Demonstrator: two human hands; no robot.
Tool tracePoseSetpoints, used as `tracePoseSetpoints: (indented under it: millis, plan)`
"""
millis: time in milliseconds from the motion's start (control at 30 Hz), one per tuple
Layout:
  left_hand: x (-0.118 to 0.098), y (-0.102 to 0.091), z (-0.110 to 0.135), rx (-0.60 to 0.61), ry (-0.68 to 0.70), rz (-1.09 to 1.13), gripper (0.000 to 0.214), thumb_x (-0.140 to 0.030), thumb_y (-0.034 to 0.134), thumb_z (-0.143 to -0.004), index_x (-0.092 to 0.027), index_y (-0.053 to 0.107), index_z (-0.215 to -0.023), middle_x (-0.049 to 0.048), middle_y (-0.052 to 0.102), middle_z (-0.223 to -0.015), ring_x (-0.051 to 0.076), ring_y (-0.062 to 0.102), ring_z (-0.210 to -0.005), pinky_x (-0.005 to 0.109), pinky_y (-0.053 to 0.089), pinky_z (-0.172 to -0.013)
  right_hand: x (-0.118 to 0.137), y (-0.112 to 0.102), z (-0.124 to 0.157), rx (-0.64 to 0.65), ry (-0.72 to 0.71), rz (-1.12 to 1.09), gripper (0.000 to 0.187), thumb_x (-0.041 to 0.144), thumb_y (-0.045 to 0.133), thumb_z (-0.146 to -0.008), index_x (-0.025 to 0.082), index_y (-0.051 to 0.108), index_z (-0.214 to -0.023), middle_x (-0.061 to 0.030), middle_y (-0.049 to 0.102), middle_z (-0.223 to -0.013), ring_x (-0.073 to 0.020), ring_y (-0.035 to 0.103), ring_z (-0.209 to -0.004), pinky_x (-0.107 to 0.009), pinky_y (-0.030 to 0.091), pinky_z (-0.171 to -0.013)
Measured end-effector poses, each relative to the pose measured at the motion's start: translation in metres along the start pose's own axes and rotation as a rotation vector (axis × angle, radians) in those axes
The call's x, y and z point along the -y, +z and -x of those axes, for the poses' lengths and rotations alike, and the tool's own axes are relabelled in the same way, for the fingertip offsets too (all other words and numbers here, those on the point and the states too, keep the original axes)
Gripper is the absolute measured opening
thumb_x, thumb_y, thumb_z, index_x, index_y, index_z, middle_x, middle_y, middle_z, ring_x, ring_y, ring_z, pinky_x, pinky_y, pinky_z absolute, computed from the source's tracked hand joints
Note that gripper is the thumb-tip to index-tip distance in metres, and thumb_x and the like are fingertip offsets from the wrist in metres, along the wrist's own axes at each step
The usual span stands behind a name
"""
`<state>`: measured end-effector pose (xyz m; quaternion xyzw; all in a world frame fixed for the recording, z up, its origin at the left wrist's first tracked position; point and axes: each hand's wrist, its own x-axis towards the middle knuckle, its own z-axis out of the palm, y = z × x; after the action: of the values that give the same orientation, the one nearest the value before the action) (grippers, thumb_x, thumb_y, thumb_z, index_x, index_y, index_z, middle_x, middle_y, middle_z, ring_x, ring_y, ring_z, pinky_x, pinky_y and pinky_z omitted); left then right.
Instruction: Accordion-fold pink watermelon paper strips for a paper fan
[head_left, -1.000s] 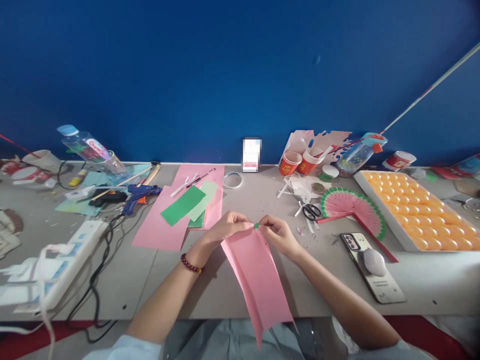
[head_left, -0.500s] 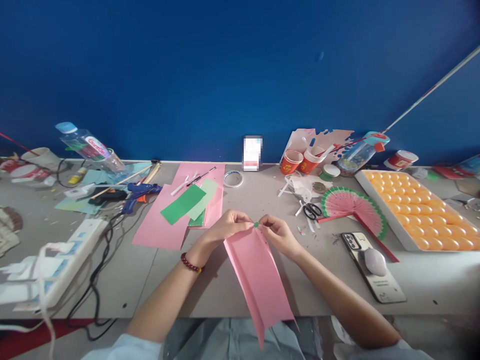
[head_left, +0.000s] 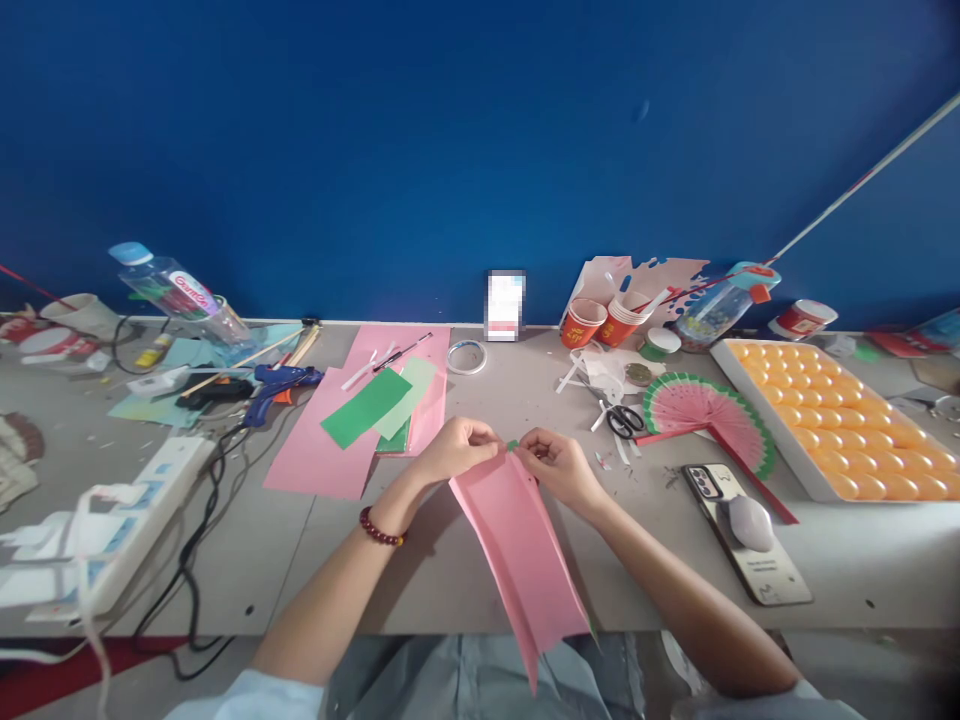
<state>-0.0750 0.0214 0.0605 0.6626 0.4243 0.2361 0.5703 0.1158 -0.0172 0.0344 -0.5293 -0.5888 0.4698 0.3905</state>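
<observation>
Grey tabletop (head_left: 360, 560), and a long pink paper strip (head_left: 525, 550) runs lengthwise from mid-tabletop back over the near edge. Left hand (head_left: 454, 450) and right hand (head_left: 559, 468) meet at its far end, each grip pinched on a corner, with a tiny green scrap (head_left: 512, 444) between them.

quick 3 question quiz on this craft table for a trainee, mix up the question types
1. True or false: the left hand and the right hand both pinch the far end of the pink paper strip.
2. What lies between the right hand and the watermelon fan? A scissors, B glue gun, C phone.
3. Fill in: the bead bracelet sits on the ___ wrist.
Key: 1 true; 2 A, the scissors; 3 left.
</observation>
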Motion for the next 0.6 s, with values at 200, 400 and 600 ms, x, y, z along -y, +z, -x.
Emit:
tracePoseSetpoints:
  millis: [200,400,600]
  plan:
    - [-0.004,-0.002,0.001,0.043,0.007,0.243,0.041,-0.043,0.056,-0.082,-0.015,0.046,-0.053,-0.0051,0.034,-0.052,0.007,0.029,-0.049,0.023,0.022,-0.049,0.004,-0.003,0.0,0.012,-0.004,-0.104,0.025,0.039,0.061,-0.079,0.017,0.054,-0.07,0.0036,0.049,-0.056,-0.0085,0.041,-0.05,-0.022,0.031,-0.047]
    - [-0.011,-0.001,0.006,0.103,-0.093,0.405,0.034,-0.043,0.063,-0.075,-0.015,0.05,-0.062,-0.0043,0.04,-0.057,0.007,0.035,-0.05,0.022,0.025,-0.05,0.006,-0.003,0.001,-0.007,-0.016,-0.164,0.027,0.042,0.062,-0.076,0.018,0.053,-0.068,0.0037,0.049,-0.055,-0.0086,0.041,-0.049,-0.022,0.032,-0.047]
    - [-0.014,0.003,0.006,0.081,-0.087,0.419,0.033,-0.042,0.064,-0.074,-0.015,0.051,-0.061,-0.0044,0.041,-0.056,0.007,0.036,-0.051,0.021,0.027,-0.052,0.01,-0.002,0.003,-0.059,-0.055,-0.118,0.021,0.034,0.06,-0.076,0.018,0.05,-0.065,0.0031,0.049,-0.058,-0.0093,0.042,-0.052,-0.022,0.033,-0.048]
